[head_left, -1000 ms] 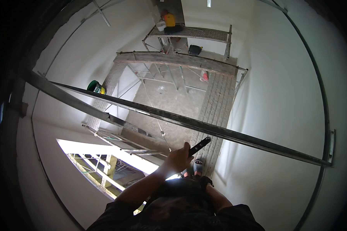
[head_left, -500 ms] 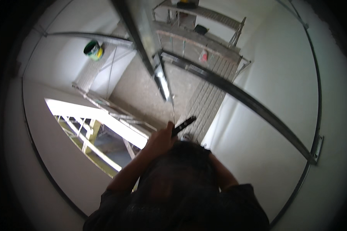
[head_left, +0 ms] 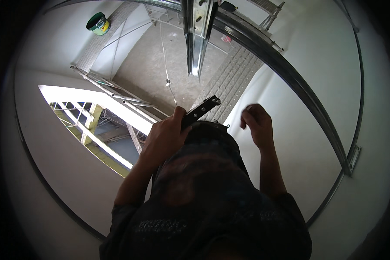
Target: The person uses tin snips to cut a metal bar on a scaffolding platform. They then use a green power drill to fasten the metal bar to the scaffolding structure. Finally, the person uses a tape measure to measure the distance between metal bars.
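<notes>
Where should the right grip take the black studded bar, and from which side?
Probably near the tip of the black studded bar, coming from the right: the left grip is closed around its near end, while the straight remainder juts out uncovered, slanting away toward the side of the right grip.

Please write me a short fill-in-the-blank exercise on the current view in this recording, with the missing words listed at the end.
1. The left hand grips a bar-shaped tool coloured ____.
2. Behind the right hand in the view, the wall is coloured ____.
3. The bucket appears toward the picture's upper ____ corner.
4. From the top centre, a curved metal channel sweeps down toward the picture's ____ side.

Missing words: black; white; left; right.
</notes>
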